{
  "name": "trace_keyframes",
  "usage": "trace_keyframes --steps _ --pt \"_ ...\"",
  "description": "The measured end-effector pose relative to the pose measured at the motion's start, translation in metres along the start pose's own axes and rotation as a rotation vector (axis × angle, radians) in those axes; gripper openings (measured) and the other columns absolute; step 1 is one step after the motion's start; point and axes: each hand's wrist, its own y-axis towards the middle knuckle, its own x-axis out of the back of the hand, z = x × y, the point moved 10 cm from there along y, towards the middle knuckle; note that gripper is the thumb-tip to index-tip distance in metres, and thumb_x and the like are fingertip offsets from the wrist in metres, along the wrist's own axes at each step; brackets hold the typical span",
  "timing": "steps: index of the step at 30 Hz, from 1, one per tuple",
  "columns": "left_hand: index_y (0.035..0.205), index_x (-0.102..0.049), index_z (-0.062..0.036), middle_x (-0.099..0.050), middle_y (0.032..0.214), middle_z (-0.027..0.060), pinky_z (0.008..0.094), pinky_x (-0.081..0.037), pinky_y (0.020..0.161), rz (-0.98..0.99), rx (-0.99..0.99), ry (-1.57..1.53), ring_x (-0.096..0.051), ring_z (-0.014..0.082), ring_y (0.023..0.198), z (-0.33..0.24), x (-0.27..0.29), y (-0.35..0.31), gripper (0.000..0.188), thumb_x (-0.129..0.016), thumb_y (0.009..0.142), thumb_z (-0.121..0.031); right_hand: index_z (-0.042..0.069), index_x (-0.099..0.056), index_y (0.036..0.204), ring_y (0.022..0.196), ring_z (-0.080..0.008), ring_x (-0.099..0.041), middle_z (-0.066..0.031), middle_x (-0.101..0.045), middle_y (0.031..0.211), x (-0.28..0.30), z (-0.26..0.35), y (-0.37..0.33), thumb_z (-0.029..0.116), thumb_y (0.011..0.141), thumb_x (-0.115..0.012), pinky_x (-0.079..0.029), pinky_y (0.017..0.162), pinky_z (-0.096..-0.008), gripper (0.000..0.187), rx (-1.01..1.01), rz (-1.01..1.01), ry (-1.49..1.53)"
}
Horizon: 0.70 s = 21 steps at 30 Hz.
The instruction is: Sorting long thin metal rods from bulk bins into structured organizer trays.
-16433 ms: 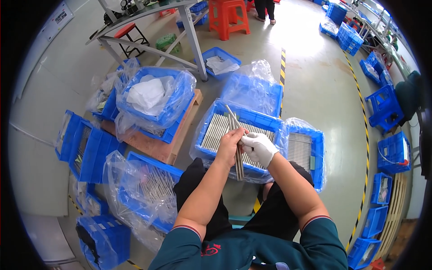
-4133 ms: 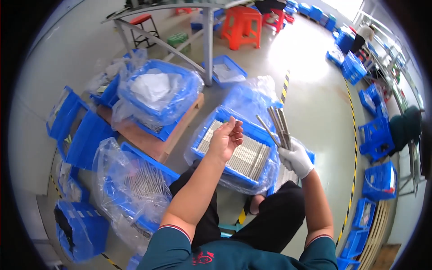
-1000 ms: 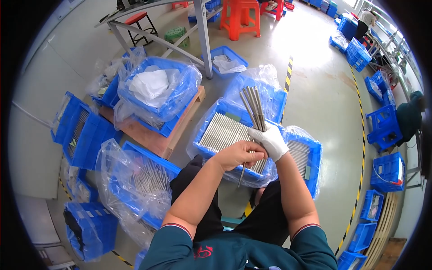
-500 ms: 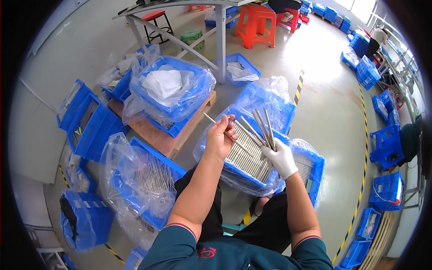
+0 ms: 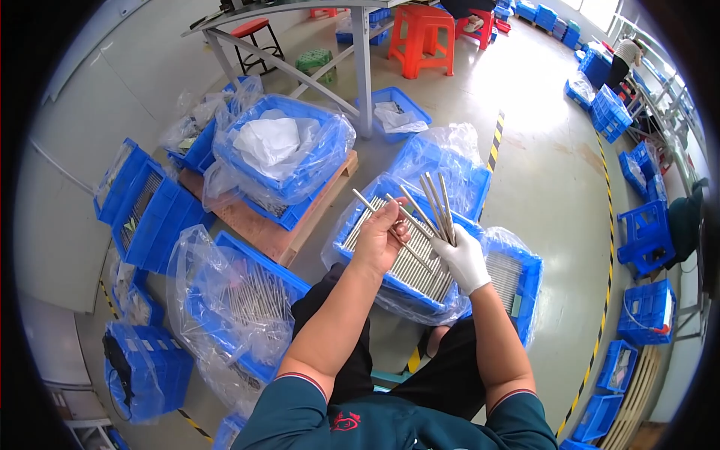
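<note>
My bare left hand point(image 5: 381, 238) is closed round a thin metal rod point(image 5: 364, 199) that slants down to the right. In its white glove, my right hand point(image 5: 463, 262) grips a fanned bunch of metal rods point(image 5: 436, 202), their ends pointing up and away. My left fingertips are close to one rod of that bunch; whether they touch it I cannot tell. Both hands are above a blue crate point(image 5: 411, 297) lined with clear plastic, where many similar rods lie side by side in rows. My palms and the rods' lower ends are partly hidden.
At my left, a plastic-lined blue crate point(image 5: 301, 287) holds loose rods. Another crate with rods point(image 5: 531, 289) stands at the right. Bagged crates sit on a wooden pallet point(image 5: 304, 238) beyond. Further off are a table leg point(image 5: 362, 75) and a red stool point(image 5: 421, 41).
My left hand has moved slightly right and down with its rod, closer to the bunch. The right hand has shifted slightly left, still gripping its rods.
</note>
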Motion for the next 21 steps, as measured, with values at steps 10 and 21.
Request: trace_keyframes --steps 10,21 --pt "0.104 -0.061 -0.0047 -0.054 0.072 -0.0017 0.0230 -0.040 0.052 0.030 0.082 0.117 -0.047 0.0070 0.057 0.028 -0.012 -0.012 0.025 -0.060 0.089 -0.025 0.001 -0.058 0.098 0.051 -0.0057 -0.049 -0.0030 -0.059 0.067 -0.004 -0.009 0.008 0.015 0.082 -0.061 -0.039 0.047 -0.0223 0.021 -0.056 -0.017 0.155" --pt "0.083 -0.055 -0.0074 -0.043 0.061 -0.0059 0.0184 -0.029 0.046 -0.080 -0.119 0.479 -0.035 0.0021 0.051 0.027 -0.015 -0.021 0.020 -0.049 0.094 -0.023 -0.001 -0.055 0.090 0.051 -0.0101 -0.056 -0.0055 -0.060 0.068 -0.015 -0.015 0.011 0.016 0.085 -0.058 -0.045 0.046 -0.0232 0.017 -0.067 -0.042 0.261"
